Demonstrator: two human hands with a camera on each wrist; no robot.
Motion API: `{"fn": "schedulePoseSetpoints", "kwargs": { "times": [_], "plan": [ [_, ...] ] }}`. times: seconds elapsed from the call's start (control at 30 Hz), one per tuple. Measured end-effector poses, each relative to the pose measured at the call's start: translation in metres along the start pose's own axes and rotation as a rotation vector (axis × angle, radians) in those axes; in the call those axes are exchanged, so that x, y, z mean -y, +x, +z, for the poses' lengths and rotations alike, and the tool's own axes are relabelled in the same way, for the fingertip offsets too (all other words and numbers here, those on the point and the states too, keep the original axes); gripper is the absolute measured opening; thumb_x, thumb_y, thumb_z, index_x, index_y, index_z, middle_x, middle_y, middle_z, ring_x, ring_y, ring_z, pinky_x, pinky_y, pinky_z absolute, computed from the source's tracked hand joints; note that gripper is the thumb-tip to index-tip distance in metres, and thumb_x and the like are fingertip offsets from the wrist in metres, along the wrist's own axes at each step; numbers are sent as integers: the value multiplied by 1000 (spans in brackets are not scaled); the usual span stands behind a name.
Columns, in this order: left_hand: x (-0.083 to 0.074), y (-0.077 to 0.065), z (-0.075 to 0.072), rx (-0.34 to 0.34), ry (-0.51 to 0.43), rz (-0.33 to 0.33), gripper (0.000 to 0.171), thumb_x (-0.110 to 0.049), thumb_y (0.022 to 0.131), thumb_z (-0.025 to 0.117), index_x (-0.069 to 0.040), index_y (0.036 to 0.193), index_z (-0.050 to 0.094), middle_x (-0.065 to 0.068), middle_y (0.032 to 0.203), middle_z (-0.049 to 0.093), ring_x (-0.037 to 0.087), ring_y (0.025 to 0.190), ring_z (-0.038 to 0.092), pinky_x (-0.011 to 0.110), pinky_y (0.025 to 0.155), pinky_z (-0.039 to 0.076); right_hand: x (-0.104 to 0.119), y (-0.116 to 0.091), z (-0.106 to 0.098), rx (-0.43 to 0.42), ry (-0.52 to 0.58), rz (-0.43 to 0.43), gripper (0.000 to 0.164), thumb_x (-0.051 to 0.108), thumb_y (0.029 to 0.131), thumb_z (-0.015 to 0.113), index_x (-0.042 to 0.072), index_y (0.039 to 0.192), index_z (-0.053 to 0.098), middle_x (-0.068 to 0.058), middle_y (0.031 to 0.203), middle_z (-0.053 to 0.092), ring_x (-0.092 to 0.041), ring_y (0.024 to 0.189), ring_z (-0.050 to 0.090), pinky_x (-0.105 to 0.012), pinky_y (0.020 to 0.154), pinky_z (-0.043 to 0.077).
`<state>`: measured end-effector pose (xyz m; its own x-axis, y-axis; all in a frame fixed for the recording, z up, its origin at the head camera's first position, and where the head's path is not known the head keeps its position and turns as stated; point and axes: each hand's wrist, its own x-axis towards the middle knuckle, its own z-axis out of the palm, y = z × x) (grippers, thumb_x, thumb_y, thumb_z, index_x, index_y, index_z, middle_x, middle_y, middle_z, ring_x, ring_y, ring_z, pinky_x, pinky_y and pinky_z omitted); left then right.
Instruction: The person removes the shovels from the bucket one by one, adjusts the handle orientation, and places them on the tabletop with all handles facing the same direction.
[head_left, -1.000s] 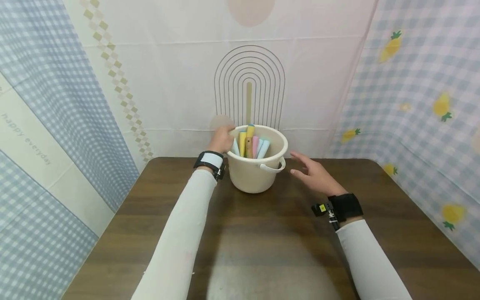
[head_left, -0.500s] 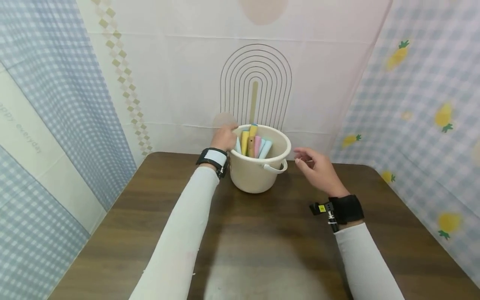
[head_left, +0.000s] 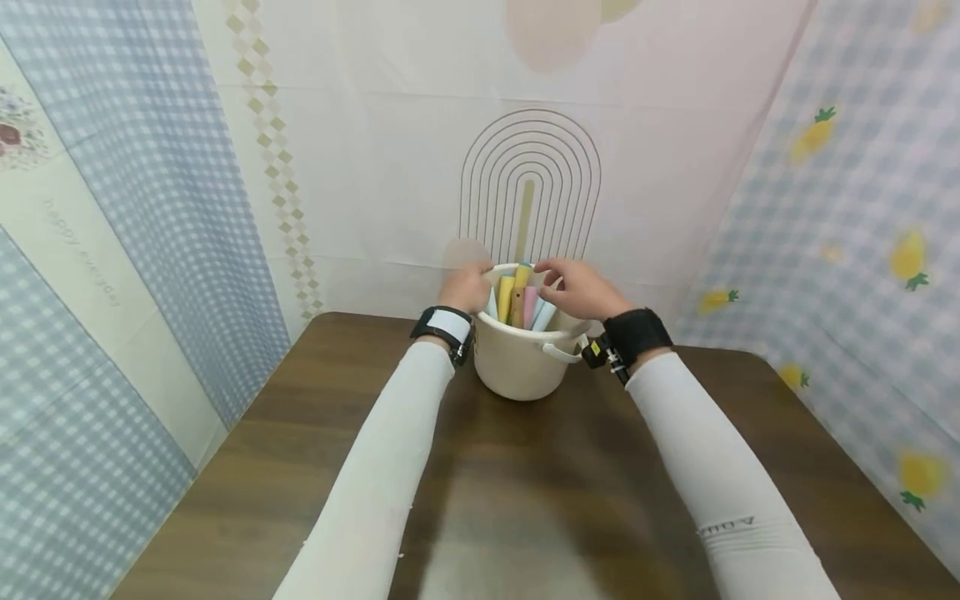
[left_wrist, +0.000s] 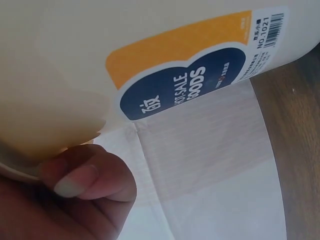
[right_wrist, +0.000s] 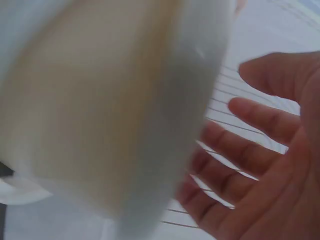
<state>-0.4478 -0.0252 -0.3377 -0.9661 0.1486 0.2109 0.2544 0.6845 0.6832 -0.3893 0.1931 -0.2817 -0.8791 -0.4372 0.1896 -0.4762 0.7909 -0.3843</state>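
A cream bucket (head_left: 517, 367) stands at the far side of the table, holding several slim upright handle-like pieces. Among them are a yellow piece (head_left: 506, 298), a pink piece (head_left: 529, 307), a light blue piece (head_left: 544, 317) and a tan one (head_left: 517, 307) with a hole near its top; their lower ends are hidden. My left hand (head_left: 465, 287) grips the bucket's left rim, its fingers curled in the left wrist view beside the bucket's label (left_wrist: 185, 70). Over the right rim reaches my right hand (head_left: 585, 290). The right wrist view shows its fingers (right_wrist: 240, 150) spread, holding nothing.
The bucket's white carry handle (head_left: 562, 353) hangs down at its front right. Behind the brown wooden table (head_left: 360, 400) hangs a pale printed cloth (head_left: 390, 167). Checked cloths flank both sides.
My right hand has moved left and up, from beside the bucket to above its opening. The left hand stays on the rim. The head view has shifted slightly.
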Motion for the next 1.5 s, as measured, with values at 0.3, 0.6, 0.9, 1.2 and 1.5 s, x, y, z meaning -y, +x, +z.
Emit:
{"fn": "schedulePoseSetpoints", "kwargs": {
  "times": [0.3,0.6,0.9,1.2,1.5],
  "plan": [
    [-5,-3,17,45,3,-47,55,-9,102,44,-15,157,47,11,156,53,31,126,61,46,111,48,-12,38,-9,137,-109,-11,46,15,101,57,-6,142,56,-30,134,63,-45,125,60,-56,105,50],
    [-11,7,9,24,37,-37,53,-11,103,46,-17,156,49,10,156,54,29,112,64,41,101,53,-7,64,-23,138,-154,25,43,14,102,56,-5,140,58,-30,133,64,-43,122,62,-53,101,53],
    [-15,4,20,42,36,-8,50,-12,104,49,-15,154,52,10,151,59,24,94,63,34,83,53,-16,79,-11,210,-241,75,47,16,101,58,-6,142,56,-31,139,60,-45,130,57,-55,108,49],
    [-13,15,32,75,18,-24,50,-13,106,48,-17,155,50,10,148,60,21,85,60,30,72,50,-29,92,2,234,-236,97,43,16,98,60,-7,134,63,-27,132,66,-39,118,64,-48,100,54],
    [-9,22,36,62,16,-50,51,-11,105,47,-18,155,50,9,154,56,22,86,59,30,74,50,-41,97,7,185,-212,12,16,0,85,57,0,83,73,-1,68,55,-17,62,44,-27,56,37]
  ]
}}
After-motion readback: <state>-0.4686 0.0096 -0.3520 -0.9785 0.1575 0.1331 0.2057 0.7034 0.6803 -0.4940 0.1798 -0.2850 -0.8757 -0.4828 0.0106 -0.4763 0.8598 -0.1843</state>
